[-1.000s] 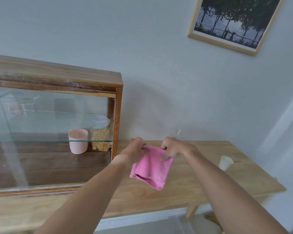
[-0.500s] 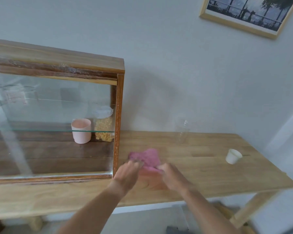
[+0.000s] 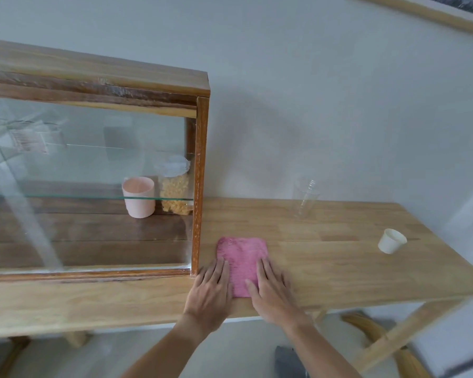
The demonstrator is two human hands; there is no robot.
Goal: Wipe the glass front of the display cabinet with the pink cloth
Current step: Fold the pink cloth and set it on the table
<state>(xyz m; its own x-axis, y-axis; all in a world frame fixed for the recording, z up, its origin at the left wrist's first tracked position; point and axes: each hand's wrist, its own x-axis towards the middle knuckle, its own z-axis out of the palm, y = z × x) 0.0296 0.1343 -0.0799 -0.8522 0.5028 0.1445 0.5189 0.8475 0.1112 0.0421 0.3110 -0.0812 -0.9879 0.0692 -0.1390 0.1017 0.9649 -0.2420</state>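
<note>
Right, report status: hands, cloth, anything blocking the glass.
Left hand and right hand flat, open, pressing the folded pink cloth onto the wooden table. Glass front of the wooden display cabinet untouched. Nothing in the way.

Cloth [image 3: 242, 264] lies flat on the table [image 3: 339, 268], just right of the cabinet [image 3: 200, 186]. My left hand [image 3: 210, 293] and right hand [image 3: 271, 293] rest flat on its near edges. Inside the cabinet: cup [image 3: 138, 196], jar [image 3: 175, 186] to its right. Tumbler [image 3: 305, 197] behind the cloth, possibly against the wall. Small cup [image 3: 391, 240] far right.
</note>
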